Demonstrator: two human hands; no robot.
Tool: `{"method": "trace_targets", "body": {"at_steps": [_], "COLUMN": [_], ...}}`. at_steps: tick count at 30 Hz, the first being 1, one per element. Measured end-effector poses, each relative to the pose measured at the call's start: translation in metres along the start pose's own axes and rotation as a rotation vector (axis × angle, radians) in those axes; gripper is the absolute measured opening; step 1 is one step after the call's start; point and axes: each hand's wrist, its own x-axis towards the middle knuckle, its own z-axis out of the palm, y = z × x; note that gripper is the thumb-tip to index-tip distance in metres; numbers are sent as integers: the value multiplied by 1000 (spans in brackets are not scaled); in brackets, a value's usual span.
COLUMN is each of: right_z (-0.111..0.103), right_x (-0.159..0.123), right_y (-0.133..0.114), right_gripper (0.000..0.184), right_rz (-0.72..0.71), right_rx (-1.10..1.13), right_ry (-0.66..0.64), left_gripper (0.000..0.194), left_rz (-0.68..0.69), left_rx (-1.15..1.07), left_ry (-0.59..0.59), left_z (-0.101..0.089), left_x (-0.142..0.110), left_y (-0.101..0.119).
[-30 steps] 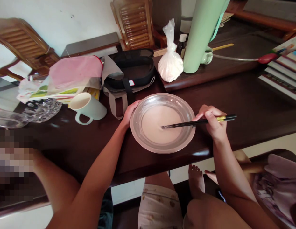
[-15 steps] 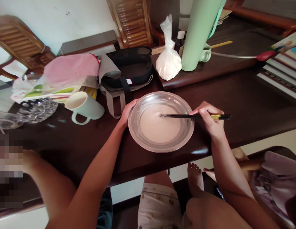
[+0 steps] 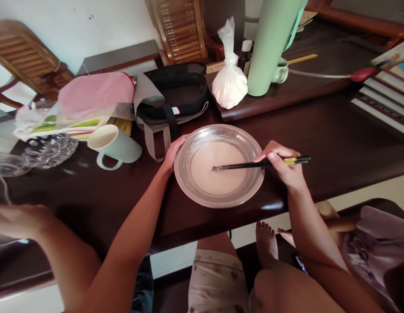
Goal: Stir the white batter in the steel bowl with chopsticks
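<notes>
A round metal bowl [image 3: 220, 203] sits near the table's front edge. Inside it is a smooth, pale, batter-like liquid [image 3: 218, 184]. My left hand [image 3: 173, 153] grips the bowl's left rim, its fingers partly hidden by the bowl's side. Over the right rim, my right hand [image 3: 285, 163] is closed around a pair of black chopsticks [image 3: 244, 165] with gold bands. Their tips dip into the liquid left of its middle.
Behind the bowl are a tied bag of white powder [image 3: 230, 87], a green flask [image 3: 267, 52] and a grey-black bag [image 3: 176, 95]. A mug [image 3: 120, 145] lies tilted at left. Another person's arm [image 3: 58, 239] rests at far left; someone else sits at right.
The chopsticks' tips have moved left and toward me through the liquid, and my right hand has shifted slightly left. My left hand and the bowl stay almost in place.
</notes>
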Motion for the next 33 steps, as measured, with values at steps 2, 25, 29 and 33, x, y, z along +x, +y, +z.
{"method": "trace_targets", "body": {"at_steps": [2,25,29,33], "right_z": [-1,0,0,0], "right_x": [0,1,1,0], "right_y": [0,-2,-1,0], "right_gripper": [23,28,22,29], "right_rz": [3,9,-24,-9], "right_rx": [-48,89,-38,72], "right_ry": [34,90,-26,157], "left_gripper": [30,30,31,30], "left_rz": [-2,-5,-6,8], "left_rx": [1,-15,-18,-1], "left_ry": [11,1,-3,7], "left_z": [1,0,0,1], "left_x": [-1,-1,0,0], "left_y": [1,1,0,0]}}
